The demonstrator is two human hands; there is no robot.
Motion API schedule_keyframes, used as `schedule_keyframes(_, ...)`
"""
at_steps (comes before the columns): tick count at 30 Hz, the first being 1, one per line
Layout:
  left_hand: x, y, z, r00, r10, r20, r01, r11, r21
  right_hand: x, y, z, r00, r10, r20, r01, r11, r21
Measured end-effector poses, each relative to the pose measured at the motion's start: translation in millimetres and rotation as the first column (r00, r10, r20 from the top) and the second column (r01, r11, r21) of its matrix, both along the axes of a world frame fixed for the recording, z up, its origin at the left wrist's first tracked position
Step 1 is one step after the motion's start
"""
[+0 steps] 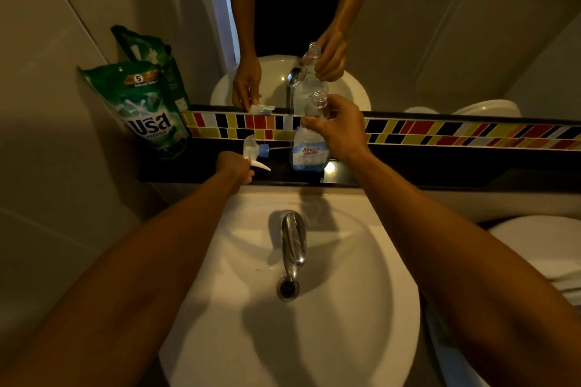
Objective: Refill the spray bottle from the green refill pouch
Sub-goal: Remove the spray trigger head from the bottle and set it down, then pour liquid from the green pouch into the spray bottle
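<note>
Head view, looking down over a white ceramic basin [361,308] with a chrome tap [294,239] toward a black glossy ledge [440,166] below a mirror.

Item 1. Clear plastic spray bottle with a blue-and-white label [309,148]: upright on the ledge, just behind the tap. Neck open, no cap. Little or no liquid visible inside; hard to tell in this light. Kept standing, presumably so that the mouth faces up for pouring.

Item 2. Right hand [341,127]: closed around the bottle's shoulder and neck, thumb toward the camera. Probably steadying a light, nearly empty container against tipping.

Item 3. White trigger sprayer head with blue collar and thin dip tube [256,151]: lying on its side on the ledge, left of the bottle, tube pointing toward it. Set apart, likely to free the neck.

Item 4. Left hand [235,168]: fingers curled at the sprayer's trigger end, touching it. Gripping or merely resting, cannot tell.

Item 5. Green refill pouch with white lettering [147,110]: upright at the far left of the ledge, leaning into the wall corner, well apart from the bottle. Not touched by either hand. Whether its top is opened cannot be told.

Item 6. Mirror [408,25]: duplicates pouch, bottle and both hands.

Item 7. Band of multicoloured mosaic tiles [471,132]: between ledge and mirror.

Status, as judged: bottle uncapped, pouring not yet begun.
</note>
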State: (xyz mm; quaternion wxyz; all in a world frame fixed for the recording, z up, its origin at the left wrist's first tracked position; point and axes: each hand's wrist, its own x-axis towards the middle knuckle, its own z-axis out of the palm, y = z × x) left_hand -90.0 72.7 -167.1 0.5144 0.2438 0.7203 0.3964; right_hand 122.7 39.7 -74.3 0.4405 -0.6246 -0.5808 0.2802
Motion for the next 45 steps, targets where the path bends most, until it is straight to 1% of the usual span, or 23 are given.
schedule_keyframes(2, 1.3, 1.6, -4.4, 0.986, -0.100, -0.135, 0.101, 0.995, -0.004, -1.7, 3.3, -0.5, 1.000, 0.008, 0.004, -0.008, 1.000, -0.008)
schedule_keyframes(3, 1.1, 4.2, -7.9, 0.977, -0.127, -0.169, 0.124, 0.992, -0.026, -1.7, 4.2, -1.9, 1.000, 0.019, 0.011, -0.019, 1.000, -0.014)
schedule_keyframes(7, 2.4, 6.6, -14.7, 0.968, -0.107, -0.228, 0.103, 0.994, -0.029, 3.7, 0.5, -14.8, 0.998, 0.055, 0.018, -0.054, 0.998, -0.039)
schedule_keyframes(12, -0.9, 9.0, -18.3, 0.918, -0.212, -0.335, 0.217, 0.976, -0.022, 7.3, -8.7, -23.7, 0.996, 0.081, -0.033, -0.084, 0.993, -0.086)
schedule_keyframes(17, 4.7, 2.5, -18.2, 0.906, -0.171, -0.388, 0.195, 0.981, 0.024, 6.9, -10.1, -25.2, 0.995, 0.066, -0.072, -0.074, 0.990, -0.120)
schedule_keyframes(20, 2.0, -2.7, -13.5, 0.903, -0.144, -0.406, 0.198, 0.976, 0.095, 8.0, -9.5, -25.8, 0.994, 0.065, -0.091, -0.076, 0.988, -0.131)
schedule_keyframes(22, -1.0, -8.2, -6.2, 0.867, -0.136, -0.479, 0.230, 0.963, 0.143, 9.0, -9.6, -25.8, 0.992, 0.071, -0.107, -0.086, 0.987, -0.138)
schedule_keyframes(24, -6.1, -14.7, 2.9, 0.810, -0.138, -0.570, 0.265, 0.953, 0.145, 10.1, -9.9, -27.1, 0.989, 0.086, -0.116, -0.102, 0.986, -0.135)
schedule_keyframes(26, -14.9, -20.1, 12.8, 0.765, -0.125, -0.631, 0.279, 0.948, 0.152, 9.8, -12.7, -30.2, 0.991, 0.073, -0.115, -0.085, 0.991, -0.105)
schedule_keyframes(27, -20.2, -22.8, 18.3, 0.751, -0.113, -0.651, 0.282, 0.946, 0.161, 8.5, -15.9, -32.1, 0.993, 0.033, -0.110, -0.041, 0.997, -0.072)
schedule_keyframes(30, -38.0, -30.6, 34.1, 0.720, -0.069, -0.690, 0.264, 0.948, 0.180, -1.1, -28.8, -37.5, 0.987, -0.145, -0.066, 0.151, 0.983, 0.105)
schedule_keyframes(32, -51.3, -34.5, 43.3, 0.714, -0.038, -0.699, 0.244, 0.949, 0.198, -14.0, -37.5, -39.6, 0.981, -0.193, -0.032, 0.195, 0.958, 0.209)
schedule_keyframes(34, -65.9, -36.6, 52.2, 0.726, 0.001, -0.688, 0.216, 0.949, 0.230, -30.8, -42.9, -38.8, 0.988, -0.156, -0.016, 0.154, 0.950, 0.272)
schedule_keyframes(36, -79.6, -39.4, 61.5, 0.743, 0.036, -0.668, 0.186, 0.948, 0.258, -48.7, -42.9, -37.0, 0.996, -0.086, 0.010, 0.079, 0.952, 0.297)
schedule_keyframes(39, -98.6, -44.4, 75.6, 0.765, 0.098, -0.637, 0.144, 0.938, 0.317, -76.6, -34.5, -35.2, 1.000, 0.008, 0.029, -0.016, 0.962, 0.273)
schedule_keyframes(42, -117.6, -48.9, 86.1, 0.777, 0.142, -0.613, 0.152, 0.903, 0.403, -106.3, -21.2, -32.7, 0.993, 0.120, 0.011, -0.119, 0.964, 0.238)
schedule_keyframes(45, -136.8, -49.0, 91.2, 0.771, 0.173, -0.613, 0.148, 0.888, 0.436, -136.0, -2.9, -30.0, 0.975, 0.222, 0.006, -0.220, 0.959, 0.179)
